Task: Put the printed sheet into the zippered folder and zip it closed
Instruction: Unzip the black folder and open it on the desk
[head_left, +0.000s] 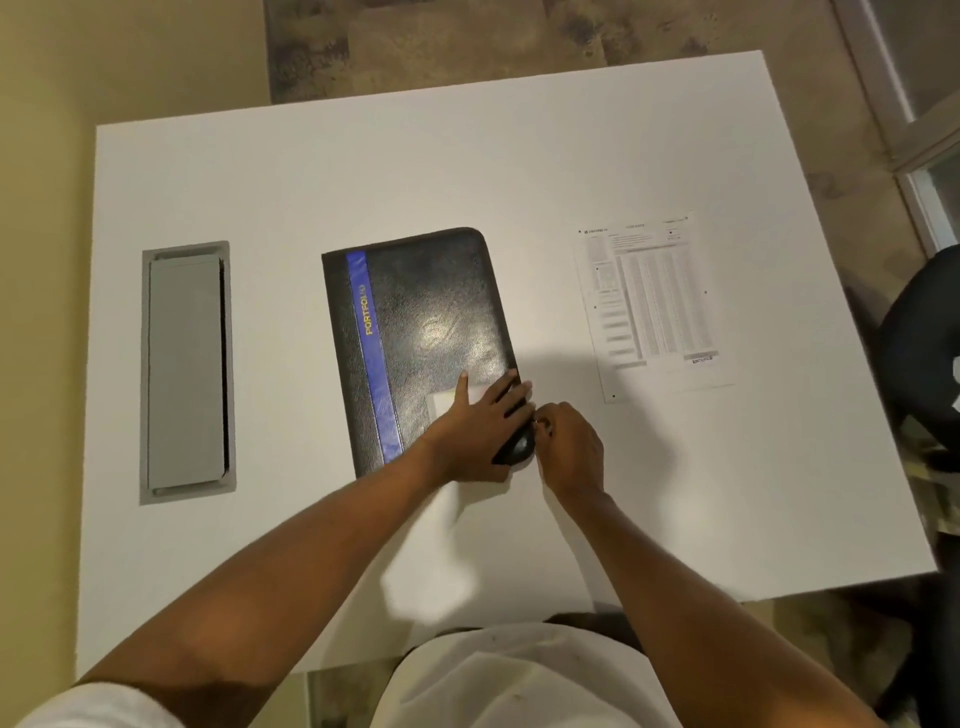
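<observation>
A black zippered folder (426, 322) with a blue stripe and yellow "PORTFOLIO" lettering lies closed in the middle of the white table (363, 171). My left hand (475, 434) lies flat on its near right corner, fingers straight, pressing it down. Just to the right, my right hand (569, 447) pinches something small at that corner's edge, apparently the zipper pull, though the pull itself is too small to make out. The printed sheet (652, 306) lies flat on the table to the right of the folder, apart from both hands.
A grey rectangular cable hatch (187, 371) is set into the table at the left. A dark chair (924, 332) stands off the table's right edge. The table's near edge runs just in front of my body.
</observation>
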